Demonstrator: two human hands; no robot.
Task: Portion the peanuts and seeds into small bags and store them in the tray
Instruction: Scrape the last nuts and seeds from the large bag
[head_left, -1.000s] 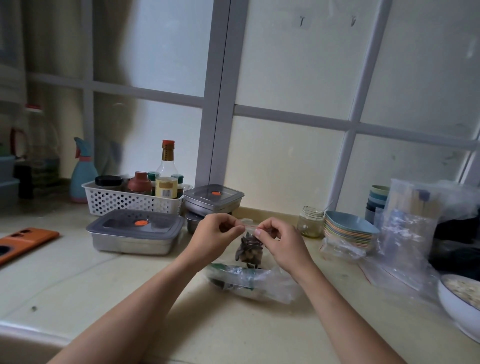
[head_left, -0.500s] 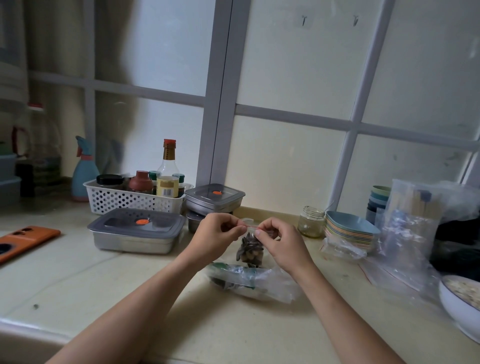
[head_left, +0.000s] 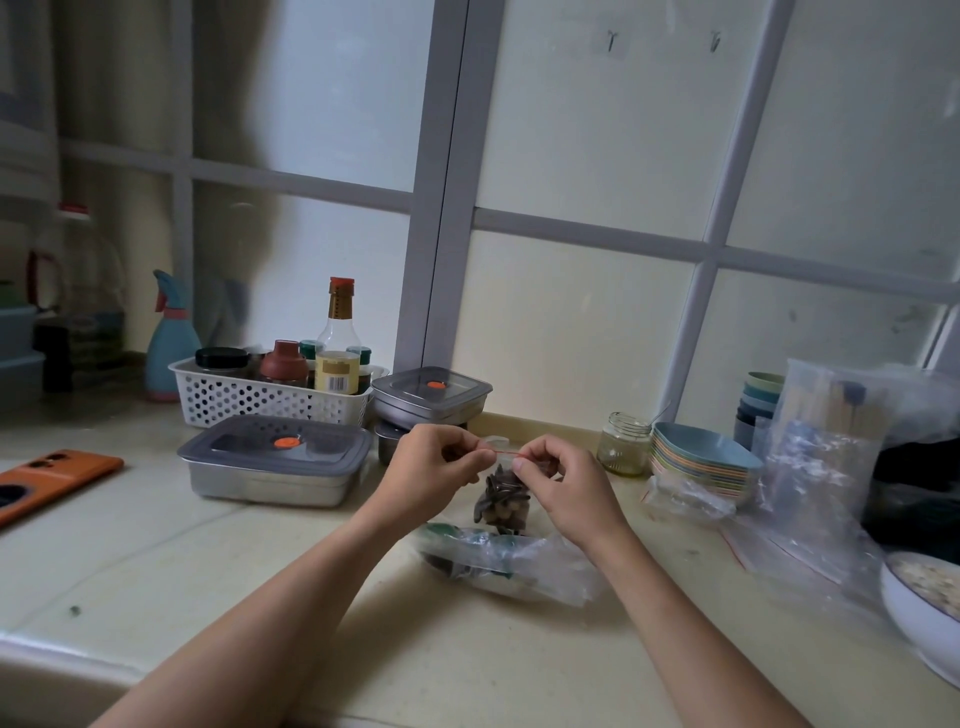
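Small bag (head_left: 503, 501): clear, holding dark seeds and pale peanuts, hanging upright above the middle of the bench (head_left: 208, 561), its base just above a larger crumpled plastic bag (head_left: 514, 564) that lies flat on the bench surface. Red seal strip (head_left: 503, 453): runs level along the small bag's top edge, between the two hands. Left hand (head_left: 434, 470): grip pinching the left end of the strip, thumb against curled fingers. Right hand (head_left: 563, 478): grip pinching the right end in the same manner.

Toward the rear edge, left of the hands, stands a steel tray (head_left: 275, 462) with a grey lid and an orange tab. Behind it is a white perforated basket (head_left: 270, 397) of bottles, and beside that a smaller lidded steel container (head_left: 431, 397) stacked on another.

Right of the hands, near the rear edge, are a glass jar (head_left: 623, 444), a stack of coloured plates (head_left: 701, 462) and a stack of cups (head_left: 758, 405). Clear bags (head_left: 826, 467) stand at the right edge, with a white bowl (head_left: 914, 608) toward the front right corner. An orange phone (head_left: 47, 480) lies at the left edge.
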